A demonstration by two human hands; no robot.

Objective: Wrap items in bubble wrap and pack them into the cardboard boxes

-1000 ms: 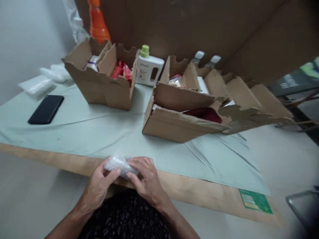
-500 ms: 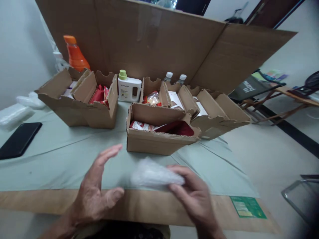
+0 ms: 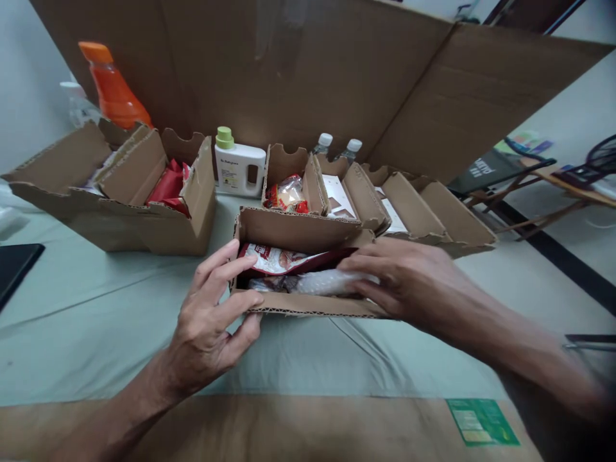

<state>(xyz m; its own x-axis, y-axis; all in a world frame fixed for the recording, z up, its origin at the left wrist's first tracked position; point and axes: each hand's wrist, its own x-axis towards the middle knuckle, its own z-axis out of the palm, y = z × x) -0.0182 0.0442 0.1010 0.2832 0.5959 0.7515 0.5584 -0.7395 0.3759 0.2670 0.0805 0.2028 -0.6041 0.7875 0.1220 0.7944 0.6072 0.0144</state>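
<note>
So the bubble-wrapped bundle point(image 3: 325, 283) is sitting down inside the front cardboard box point(image 3: 298, 226), stretched out left to right, pretty much in line with the long front wall and just behind it. A red-and-white packet point(image 3: 279, 258) lies along its far side. The right hand point(image 3: 411, 273) is easily the closer one: the bundle runs off leftward from its fingertips, and the fingers look closed round the right end, thumb side nearer the front wall. Bit blurry there, so no clue how tight.

The left hand point(image 3: 206, 321) is at the box's left front corner, fingers loosely spread, touching cardboard, not the bundle. Whether it's actually pinching that wall or just resting there, I can't tell.
</note>
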